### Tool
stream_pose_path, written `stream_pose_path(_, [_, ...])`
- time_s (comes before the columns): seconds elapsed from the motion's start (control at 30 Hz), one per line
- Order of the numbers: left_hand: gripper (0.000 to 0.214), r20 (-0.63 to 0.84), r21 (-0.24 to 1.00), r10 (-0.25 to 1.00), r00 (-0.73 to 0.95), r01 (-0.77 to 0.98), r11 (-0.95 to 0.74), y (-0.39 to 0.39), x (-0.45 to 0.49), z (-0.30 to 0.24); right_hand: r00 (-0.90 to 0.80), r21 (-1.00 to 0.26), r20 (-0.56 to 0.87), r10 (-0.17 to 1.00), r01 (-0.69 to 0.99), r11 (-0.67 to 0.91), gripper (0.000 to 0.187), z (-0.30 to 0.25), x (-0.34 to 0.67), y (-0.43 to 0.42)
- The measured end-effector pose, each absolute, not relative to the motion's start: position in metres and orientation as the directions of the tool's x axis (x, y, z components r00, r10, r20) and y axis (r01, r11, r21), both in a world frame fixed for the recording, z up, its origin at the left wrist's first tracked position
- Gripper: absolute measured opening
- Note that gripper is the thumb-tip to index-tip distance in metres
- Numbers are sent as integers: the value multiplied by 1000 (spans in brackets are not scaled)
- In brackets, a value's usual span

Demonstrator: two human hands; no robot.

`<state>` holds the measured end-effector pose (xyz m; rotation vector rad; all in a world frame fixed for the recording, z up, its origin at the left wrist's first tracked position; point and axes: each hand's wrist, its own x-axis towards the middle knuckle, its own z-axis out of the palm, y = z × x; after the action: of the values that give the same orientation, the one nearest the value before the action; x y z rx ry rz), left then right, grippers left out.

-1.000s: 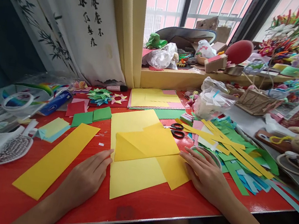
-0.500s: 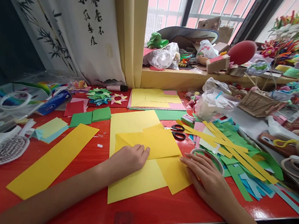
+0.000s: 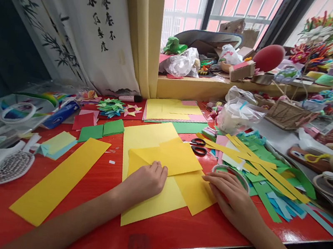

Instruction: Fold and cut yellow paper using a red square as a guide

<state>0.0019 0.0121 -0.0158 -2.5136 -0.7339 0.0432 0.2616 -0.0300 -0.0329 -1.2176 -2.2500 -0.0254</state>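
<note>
A folded sheet of deep yellow paper (image 3: 177,157) lies on top of a larger pale yellow sheet (image 3: 144,131). My left hand (image 3: 148,180) rests at its lower edge, fingers curled together and pressed on the paper; the fingertips are partly hidden. From under the fold, a square yellow flap (image 3: 196,194) sticks out toward the lower right. At the flap's right side is my right hand (image 3: 229,193), with fingers stretched out and the tips by the paper's edge. Black-handled scissors (image 3: 199,150) lie just behind the folded paper.
A roll of tape (image 3: 244,183) is partly under my right hand. Yellow strips (image 3: 263,169) and green scraps (image 3: 261,145) pile up at right. At left lie a long yellow strip (image 3: 59,181), green squares (image 3: 113,127) and a hairbrush (image 3: 14,165). A paper stack (image 3: 171,110) stands behind.
My left hand has slid slightly right along the fold's lower edge. My right hand has shifted barely to the right. The papers lie almost as before.
</note>
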Motion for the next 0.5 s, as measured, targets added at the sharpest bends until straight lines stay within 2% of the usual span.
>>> stream_pose_path(0.2, [26, 171, -502, 485, 858, 499, -706, 13, 2, -21, -334, -295, 514, 790, 796, 529, 22, -34, 263, -30])
stream_pose_path(0.33, [26, 240, -455, 488, 839, 541, -707, 14, 4, -23, -290, -323, 464, 837, 824, 465, 24, -36, 262, -28])
stream_pose_path(0.5, [22, 223, -472, 476, 851, 521, -711, 15, 3, -26, -285, -328, 383, 878, 847, 418, 26, -38, 259, -25])
